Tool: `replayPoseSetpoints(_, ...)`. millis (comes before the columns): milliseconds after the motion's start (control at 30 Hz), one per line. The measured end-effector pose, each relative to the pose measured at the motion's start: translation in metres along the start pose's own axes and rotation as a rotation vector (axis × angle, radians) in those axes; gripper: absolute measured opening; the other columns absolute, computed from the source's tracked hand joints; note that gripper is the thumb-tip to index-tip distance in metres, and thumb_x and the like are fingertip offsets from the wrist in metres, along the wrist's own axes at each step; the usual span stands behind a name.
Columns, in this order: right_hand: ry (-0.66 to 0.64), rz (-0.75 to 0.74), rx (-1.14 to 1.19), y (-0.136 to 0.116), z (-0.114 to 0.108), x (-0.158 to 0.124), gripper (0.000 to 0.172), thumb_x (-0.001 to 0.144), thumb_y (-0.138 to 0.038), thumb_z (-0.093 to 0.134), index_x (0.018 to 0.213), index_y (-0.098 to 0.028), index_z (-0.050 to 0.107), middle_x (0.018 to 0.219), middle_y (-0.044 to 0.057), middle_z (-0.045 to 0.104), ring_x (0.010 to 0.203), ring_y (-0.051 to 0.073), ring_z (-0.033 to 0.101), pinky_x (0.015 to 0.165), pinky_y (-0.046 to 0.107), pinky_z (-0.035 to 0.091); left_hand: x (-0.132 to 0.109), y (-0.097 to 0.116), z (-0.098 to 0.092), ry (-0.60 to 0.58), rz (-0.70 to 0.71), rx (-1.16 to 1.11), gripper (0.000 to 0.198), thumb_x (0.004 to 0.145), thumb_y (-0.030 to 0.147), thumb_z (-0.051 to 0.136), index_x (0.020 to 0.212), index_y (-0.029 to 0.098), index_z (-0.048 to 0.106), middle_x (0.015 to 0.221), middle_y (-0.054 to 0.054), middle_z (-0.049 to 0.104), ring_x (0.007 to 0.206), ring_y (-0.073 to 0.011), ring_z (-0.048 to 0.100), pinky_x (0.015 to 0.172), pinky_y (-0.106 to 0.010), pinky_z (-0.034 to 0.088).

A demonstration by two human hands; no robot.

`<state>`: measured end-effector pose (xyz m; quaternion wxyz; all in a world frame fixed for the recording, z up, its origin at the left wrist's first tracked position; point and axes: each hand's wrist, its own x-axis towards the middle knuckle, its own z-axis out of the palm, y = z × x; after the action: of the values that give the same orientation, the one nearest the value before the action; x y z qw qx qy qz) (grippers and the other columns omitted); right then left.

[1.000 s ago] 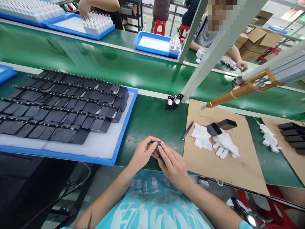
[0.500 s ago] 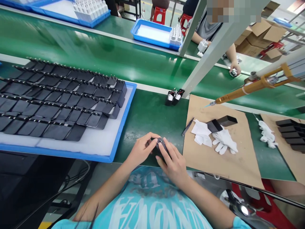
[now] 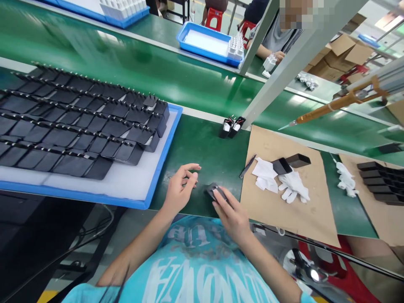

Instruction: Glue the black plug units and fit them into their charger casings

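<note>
My right hand (image 3: pixel 232 210) has its fingers round a small black power adapter (image 3: pixel 212 189) at the table's near edge. A bright metal spot shows on the adapter's upper face, while its far side is under my fingers. To the left, and apart from it, my left hand (image 3: pixel 181 189) is raised with loosely bent fingers and nothing in them. Many similar black adapters (image 3: pixel 97 166), with metal pins along their upper edges, stand in slanting rows in a blue-rimmed tray (image 3: pixel 148 200) left of my left hand.
Brown paper (image 3: pixel 293 223) lies at right with white gloves (image 3: pixel 295 185), black cases (image 3: pixel 298 160) and tweezers (image 3: pixel 248 166). An orange dispenser (image 3: pixel 334 105) hangs above. Two open adapters (image 3: pixel 232 126) stand by the post (image 3: pixel 284 67). A co-worker's hand (image 3: pixel 279 56) is across the line.
My left hand has let go of the adapter and moved left. My right hand still holds it. Across the line, the co-worker's reaching arm has drawn back.
</note>
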<state>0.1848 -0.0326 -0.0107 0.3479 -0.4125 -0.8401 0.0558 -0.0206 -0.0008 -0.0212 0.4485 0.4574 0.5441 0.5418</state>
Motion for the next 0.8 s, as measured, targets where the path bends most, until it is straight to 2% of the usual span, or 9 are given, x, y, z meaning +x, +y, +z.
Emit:
replayPoseSetpoints(100,0.082,0.03,-0.008,0.002,-0.003,0.0,0.066,0.085,-0.009,0.063,0.144,-0.031,0.045,0.132,0.011,0.063,0.108,0.024,0.07,0.089,0.033,0.062,0.0,0.0,0.001,0.001,-0.011,-0.014,0.027,0.093,0.039,0.053,0.115,0.023,0.058,0.111,-0.006,0.065,0.073,-0.0103,0.06,0.061,-0.022,0.056)
replayPoseSetpoints(233,-0.023,-0.012,-0.002,0.007,-0.002,-0.002,0.06,0.087,-0.011,0.061,0.143,-0.03,0.047,0.127,0.011,0.066,0.103,0.021,0.072,0.085,0.029,0.062,0.0,-0.002,0.001,0.005,-0.011,0.005,0.028,0.093,0.039,0.052,0.116,0.024,0.058,0.111,-0.006,0.066,0.074,-0.0106,0.061,0.061,-0.022,0.055)
replayPoseSetpoints(367,0.069,0.013,0.013,0.009,-0.001,-0.009,0.063,0.085,-0.009,0.063,0.142,-0.031,0.048,0.132,0.011,0.063,0.109,0.023,0.069,0.09,0.034,0.061,0.001,-0.003,0.002,0.012,-0.004,-0.013,0.028,0.094,0.04,0.05,0.116,0.024,0.058,0.11,-0.006,0.066,0.074,-0.0106,0.061,0.061,-0.023,0.055)
replayPoseSetpoints(500,-0.036,0.014,0.123,0.01,0.005,-0.015,0.053,0.088,-0.012,0.06,0.137,-0.031,0.055,0.128,0.01,0.066,0.106,0.021,0.07,0.086,0.029,0.062,0.0,-0.005,0.001,0.042,0.061,-0.004,0.031,0.096,0.042,0.047,0.117,0.022,0.058,0.109,-0.007,0.066,0.076,-0.0118,0.061,0.066,-0.025,0.056)
replayPoseSetpoints(600,0.05,0.174,0.286,0.008,0.006,-0.014,0.047,0.088,-0.015,0.06,0.132,-0.032,0.059,0.127,0.009,0.067,0.111,0.023,0.068,0.089,0.036,0.06,-0.006,-0.004,0.0,-0.048,0.224,0.017,0.042,0.094,0.051,0.048,0.123,0.022,0.055,0.115,-0.01,0.063,0.091,-0.0176,0.063,0.079,-0.033,0.056)
replayPoseSetpoints(700,0.148,0.509,0.579,0.0,0.005,-0.006,0.038,0.095,-0.027,0.052,0.132,-0.027,0.059,0.123,0.01,0.069,0.106,0.024,0.07,0.083,0.037,0.062,-0.016,0.005,0.007,-0.282,0.463,0.119,0.083,0.072,0.066,0.069,0.138,0.023,0.043,0.135,-0.017,0.054,0.122,-0.0314,0.054,0.101,-0.05,0.047)
replayPoseSetpoints(733,0.142,0.617,0.695,-0.004,0.005,-0.002,0.038,0.097,-0.031,0.047,0.132,-0.024,0.058,0.12,0.011,0.071,0.102,0.023,0.071,0.08,0.036,0.062,-0.019,0.009,0.012,-0.335,0.532,0.161,0.093,0.067,0.063,0.075,0.141,0.023,0.038,0.141,-0.019,0.049,0.129,-0.0341,0.048,0.106,-0.054,0.043)
replayPoseSetpoints(800,0.072,0.769,0.918,-0.013,0.006,0.007,0.042,0.099,-0.038,0.038,0.132,-0.02,0.056,0.112,0.011,0.073,0.092,0.022,0.073,0.074,0.034,0.062,-0.024,0.019,0.022,-0.33,0.61,0.212,0.092,0.069,0.048,0.081,0.143,0.024,0.032,0.146,-0.019,0.044,0.136,-0.0339,0.043,0.109,-0.055,0.039)
